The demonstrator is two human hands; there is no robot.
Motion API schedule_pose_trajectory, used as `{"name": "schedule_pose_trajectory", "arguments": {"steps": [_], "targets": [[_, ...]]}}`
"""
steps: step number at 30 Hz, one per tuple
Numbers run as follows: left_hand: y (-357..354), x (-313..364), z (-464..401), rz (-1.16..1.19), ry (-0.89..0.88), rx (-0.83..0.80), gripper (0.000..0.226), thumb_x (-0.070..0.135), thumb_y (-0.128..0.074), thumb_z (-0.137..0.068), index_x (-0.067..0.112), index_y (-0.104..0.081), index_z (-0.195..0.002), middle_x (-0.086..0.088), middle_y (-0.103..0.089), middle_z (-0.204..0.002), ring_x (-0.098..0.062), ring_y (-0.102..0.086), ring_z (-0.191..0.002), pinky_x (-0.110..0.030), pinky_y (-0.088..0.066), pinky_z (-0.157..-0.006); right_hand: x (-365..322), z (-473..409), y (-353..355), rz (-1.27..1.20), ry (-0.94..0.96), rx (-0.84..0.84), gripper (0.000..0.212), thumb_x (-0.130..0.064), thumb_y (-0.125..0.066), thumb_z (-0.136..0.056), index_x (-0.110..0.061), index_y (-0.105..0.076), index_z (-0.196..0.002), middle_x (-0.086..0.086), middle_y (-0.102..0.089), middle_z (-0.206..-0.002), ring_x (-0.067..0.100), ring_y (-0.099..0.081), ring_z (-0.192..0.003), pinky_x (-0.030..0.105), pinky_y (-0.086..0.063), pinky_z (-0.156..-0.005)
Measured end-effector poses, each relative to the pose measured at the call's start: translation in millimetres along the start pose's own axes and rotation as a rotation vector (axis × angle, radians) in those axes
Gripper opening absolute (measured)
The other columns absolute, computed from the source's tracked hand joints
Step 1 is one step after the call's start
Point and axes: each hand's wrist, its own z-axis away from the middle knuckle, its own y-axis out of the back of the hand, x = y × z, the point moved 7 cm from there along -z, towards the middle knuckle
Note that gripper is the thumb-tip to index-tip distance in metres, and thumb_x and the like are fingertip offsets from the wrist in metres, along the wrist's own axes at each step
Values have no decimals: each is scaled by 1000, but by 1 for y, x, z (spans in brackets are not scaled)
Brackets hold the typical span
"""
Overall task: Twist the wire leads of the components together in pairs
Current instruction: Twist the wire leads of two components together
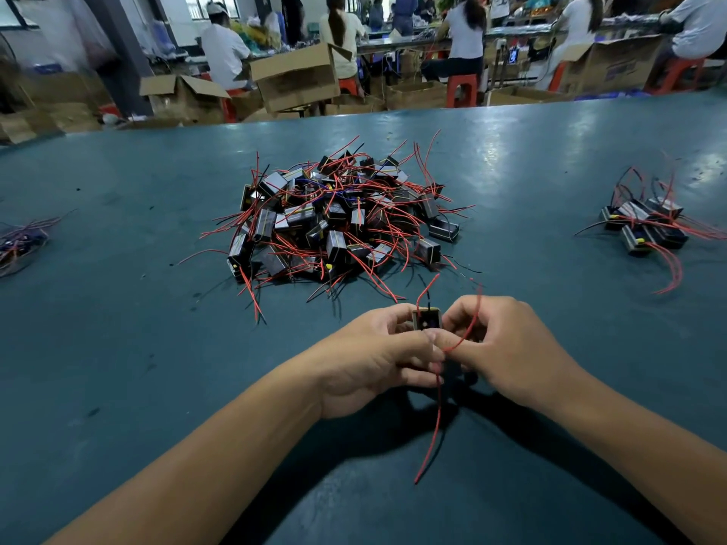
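Your small black component (pixel 427 319) sits upright between your fingertips – its red lead (pixel 434 426) trails toward you; the tangled pile (pixel 338 222) lies beyond.

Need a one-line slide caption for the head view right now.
Both hands, left hand and right hand, hold one small component and its red wire before the big pile.

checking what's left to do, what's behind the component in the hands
Behind the held component lies the big pile of components, red and black leads tangled, on the green table. What lies beneath the pile's top layer is covered, so the count cannot be told.
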Motion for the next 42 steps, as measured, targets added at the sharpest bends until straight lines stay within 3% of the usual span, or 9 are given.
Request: {"name": "schedule_pose_trajectory", "arguments": {"steps": [6, 9, 13, 16, 20, 31, 37, 42], "targets": [[-5, -1, 0, 53, -5, -28, 20, 4, -63, -84, 11, -58, -101, -7, -66, -85, -18, -65, -71, -32, -59, -74, 0, 1, 0, -16, 6, -11, 19, -29, -81, -75, -20, -65, -71, -10, -65, -56, -1, -50, -46, 14, -41, -47], [-2, -1, 1, 14, -14, -13, 32, -13, -59, -88, 8, -55, -112, -10, -65, -89, -18, -66, -72, -28, -60, -71, 2, 0, 0, -15, -4, -12, 21, -34, -82, -75, -21, -65, -72, -7, -66, -59, 2, -50, -47, 18, -43, -47], [-3, -1, 3, -32, -18, -34, 40, -22, -58, -84, 5, -57, -113, -5, -67, -87, -14, -69, -74, -26, -60, -70, 6, -3, -5, -104, -78, -76, 22, -35, -79, -81, -17, -66, -77, 0, -66, -58, 9, -54, -49, 21, -41, -46], [-1, 0, 3, -36, -21, -9, 44, -19, -63, -84, -4, -55, -125, -12, -66, -102, -18, -67, -85, -30, -59, -83, 10, -5, -3, -180, -130, -86, 22, -33, -73, -87, -13, -66, -78, 0, -62, -51, 10, -51, -42, 20, -37, -41], [2, -1, 3, -20, -4, 19, 47, -15, -66, -85, -8, -51, -129, -19, -63, -108, -19, -67, -88, -28, -60, -77, 9, -4, -2, -240, -154, -86, 24, -31, -71, -89, -12, -65, -76, -3, -59, -47, 4, -47, -37, 17, -35, -39], [9, -4, 0, -74, 20, 51, 26, -8, -63, -90, 3, -58, -112, -13, -69, -86, -20, -68, -69, -32, -60, -68, 11, -6, -1, -237, -176, -80, 27, -36, -73, -85, -15, -63, -73, -2, -60, -51, 8, -48, -39, 23, -38, -43], [9, -4, 2, -74, 39, -26, 12, 2, -52, -99, 6, -59, -108, -17, -75, -98, -24, -75, -85, -36, -62, -80, 18, -8, 1, -233, -192, -85, 27, -41, -74, -84, -20, -63, -71, 0, -60, -52, 18, -50, -47, 27, -39, -48], [10, -4, 4, -136, 8, 1, 12, 10, -53, -102, 4, -56, -112, -13, -73, -85, -20, -72, -71, -28, -59, -65, 17, -5, -1, -197, -184, -116, 24, -45, -71, -84, -27, -64, -70, 2, -58, -48, 13, -45, -38, 20, -34, -39]]}}
